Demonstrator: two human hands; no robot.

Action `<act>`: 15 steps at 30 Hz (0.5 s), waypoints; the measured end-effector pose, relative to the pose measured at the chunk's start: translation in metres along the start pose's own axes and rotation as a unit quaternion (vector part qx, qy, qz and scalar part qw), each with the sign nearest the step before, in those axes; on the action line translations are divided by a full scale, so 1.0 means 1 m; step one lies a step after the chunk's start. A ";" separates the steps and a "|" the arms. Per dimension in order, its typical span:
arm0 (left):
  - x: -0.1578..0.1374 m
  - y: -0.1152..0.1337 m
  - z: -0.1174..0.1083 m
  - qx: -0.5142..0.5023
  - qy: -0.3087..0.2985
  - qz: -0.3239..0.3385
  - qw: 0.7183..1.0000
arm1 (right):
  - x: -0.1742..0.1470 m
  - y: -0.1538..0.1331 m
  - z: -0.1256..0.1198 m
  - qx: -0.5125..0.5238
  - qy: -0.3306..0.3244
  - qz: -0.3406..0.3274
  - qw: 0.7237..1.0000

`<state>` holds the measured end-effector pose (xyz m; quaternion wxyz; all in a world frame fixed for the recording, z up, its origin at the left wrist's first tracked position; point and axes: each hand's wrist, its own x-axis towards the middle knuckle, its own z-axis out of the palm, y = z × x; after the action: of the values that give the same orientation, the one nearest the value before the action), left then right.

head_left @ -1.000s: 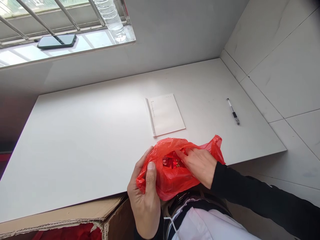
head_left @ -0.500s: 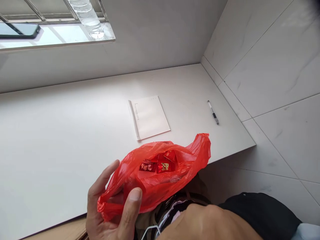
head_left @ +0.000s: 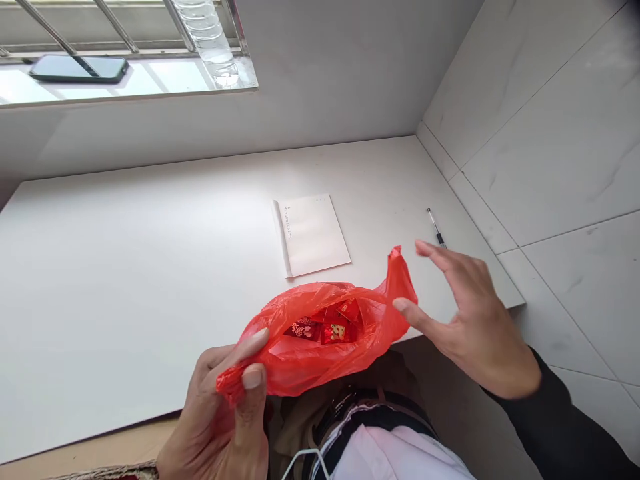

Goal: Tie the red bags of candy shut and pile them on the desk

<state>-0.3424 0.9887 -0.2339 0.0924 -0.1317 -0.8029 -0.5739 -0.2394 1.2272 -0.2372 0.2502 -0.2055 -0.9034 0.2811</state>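
Note:
A thin red plastic bag (head_left: 310,373) hangs at the table's front edge with its mouth spread wide. Inside it lie several small red wrapped candies (head_left: 336,332) with gold and pink print. My left hand (head_left: 225,407) grips the bag's left end between thumb and fingers. On the other side, my right hand (head_left: 465,313) is beside the bag's right handle, thumb and fingers spread apart with nothing between them. Its thumb tip overlaps the bag's edge in view; I cannot tell if it touches.
A white notebook (head_left: 317,233) lies on the white table (head_left: 135,267) beyond the bag. Partly behind my right hand is a pen (head_left: 436,227). A phone (head_left: 80,69) and a clear water bottle (head_left: 215,50) are on the windowsill. Cardboard (head_left: 120,447) shows below the table's front edge.
My right hand has come up from low in front of my body to the bag's right end. My left fingers have closed in on the bag's left end. The view has shifted left.

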 end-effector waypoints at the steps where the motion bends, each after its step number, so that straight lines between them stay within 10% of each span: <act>1: 0.001 0.002 0.000 -0.003 0.002 0.013 1.000 | 0.000 0.005 -0.002 -0.003 -0.030 0.017 0.999; 15: 0.003 0.038 -0.010 0.037 -0.039 0.046 0.997 | 0.024 -0.004 0.005 0.118 -0.083 -0.006 0.990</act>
<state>-0.3329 0.9915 -0.1959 0.0920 -0.1868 -0.8200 -0.5331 -0.2628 1.2341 -0.2301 0.1987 -0.1454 -0.8829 0.3998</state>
